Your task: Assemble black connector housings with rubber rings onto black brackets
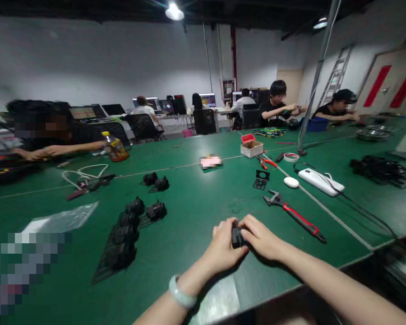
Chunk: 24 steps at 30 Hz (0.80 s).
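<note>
Black part (pixel 236 238) sits between left hand (pixel 222 246) and right hand (pixel 261 238), gripped by both.

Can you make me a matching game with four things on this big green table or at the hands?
Things:
1. Black part
2. Wrench
3. Bracelet
4. Bottle

Clues:
A. Worn on the left wrist
B. Has a yellow cap
C. Between the left hand and right hand
D. Has a red-and-black handle

Pairs: 1-C, 2-D, 3-A, 4-B
</note>
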Each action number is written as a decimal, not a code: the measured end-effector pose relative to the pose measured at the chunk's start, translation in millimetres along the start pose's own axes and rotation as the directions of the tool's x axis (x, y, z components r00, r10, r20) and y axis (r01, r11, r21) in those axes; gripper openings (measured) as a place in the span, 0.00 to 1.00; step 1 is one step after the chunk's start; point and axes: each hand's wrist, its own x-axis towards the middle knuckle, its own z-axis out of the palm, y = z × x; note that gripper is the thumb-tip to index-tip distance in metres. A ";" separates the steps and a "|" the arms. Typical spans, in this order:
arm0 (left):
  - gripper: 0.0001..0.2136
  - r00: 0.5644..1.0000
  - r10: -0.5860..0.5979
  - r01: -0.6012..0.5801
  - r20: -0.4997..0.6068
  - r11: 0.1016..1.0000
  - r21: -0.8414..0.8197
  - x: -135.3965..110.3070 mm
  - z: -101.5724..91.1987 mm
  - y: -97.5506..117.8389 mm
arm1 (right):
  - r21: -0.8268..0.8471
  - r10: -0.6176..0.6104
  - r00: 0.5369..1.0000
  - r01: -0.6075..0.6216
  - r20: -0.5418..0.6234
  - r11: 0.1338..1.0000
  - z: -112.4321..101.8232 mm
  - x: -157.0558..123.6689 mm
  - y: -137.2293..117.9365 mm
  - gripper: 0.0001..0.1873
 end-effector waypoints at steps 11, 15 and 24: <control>0.22 0.999 -0.027 0.041 0.037 0.872 -0.487 6.1 -13.7 -2.9 | -0.618 0.519 0.758 -0.637 -0.395 0.461 -75.4 -25.3 56.3 0.16; 0.21 0.998 0.010 0.036 0.066 0.745 -0.667 13.3 -15.7 -2.5 | -0.628 0.714 0.649 -0.677 -0.264 0.384 -85.4 -10.2 68.8 0.18; 0.21 0.998 -0.023 -0.034 -0.067 0.671 -0.741 54.9 -25.1 3.4 | -0.564 0.737 0.623 -0.719 -0.263 0.406 -117.9 51.0 80.1 0.12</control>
